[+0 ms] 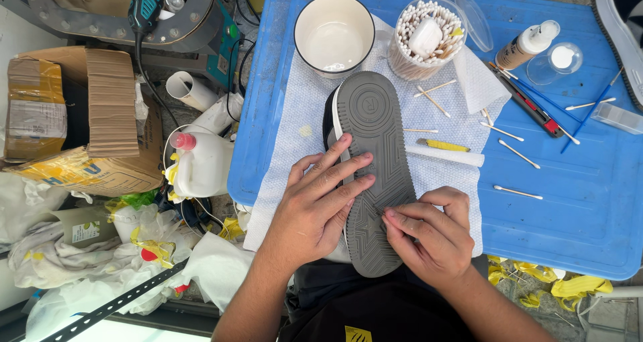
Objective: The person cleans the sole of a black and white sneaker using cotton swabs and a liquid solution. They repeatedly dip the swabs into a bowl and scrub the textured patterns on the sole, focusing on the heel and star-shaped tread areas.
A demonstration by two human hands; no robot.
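Observation:
A shoe [372,124] lies sole-up on a white cloth [305,101], its grey tread facing me. My left hand [315,204] rests flat on the sole's left side, fingers spread across the tread and holding the shoe down. My right hand [429,231] sits at the sole's lower right edge, fingers pinched together against the tread; whether a small tool is between them I cannot tell.
The cloth covers a blue tray [576,181]. On it stand a white bowl [333,32], a cup of cotton swabs [426,39], a glue bottle [529,44], loose swabs [517,192] and a yellow cutter [442,144]. Left of the tray are a white jug [201,164], cardboard boxes [87,114] and rags.

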